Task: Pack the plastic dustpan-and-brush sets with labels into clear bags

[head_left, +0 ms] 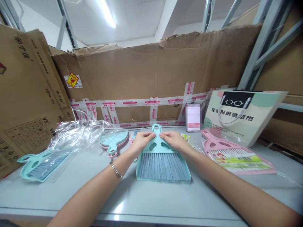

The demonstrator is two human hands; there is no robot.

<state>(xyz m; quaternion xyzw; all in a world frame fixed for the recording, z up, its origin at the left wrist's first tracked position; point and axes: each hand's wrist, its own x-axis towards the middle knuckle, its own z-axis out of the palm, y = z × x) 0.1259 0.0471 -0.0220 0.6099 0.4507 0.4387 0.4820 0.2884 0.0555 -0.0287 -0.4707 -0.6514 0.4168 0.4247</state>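
In the middle of the table lies a turquoise dustpan (188,177) with a matching hand brush (157,167) nested in it, grey-blue bristles toward me and looped handle pointing away. My left hand (143,140) pinches the left side of the brush's neck, just below the handle loop. Opposite it, my right hand (174,140) has its thumb and fingers closed on the right side of the same neck. The fingers' undersides are hidden, so I cannot tell whether they also grip the dustpan's handle.
On the left, a wrapped turquoise brush set (44,165) lies beside crumpled clear plastic (78,135). Small turquoise and pink dustpans (115,138) sit behind my left arm. To the right are a packaged pink set (236,154), a phone (193,117) and a paper bag (243,116). Cardboard (142,72) closes the back.
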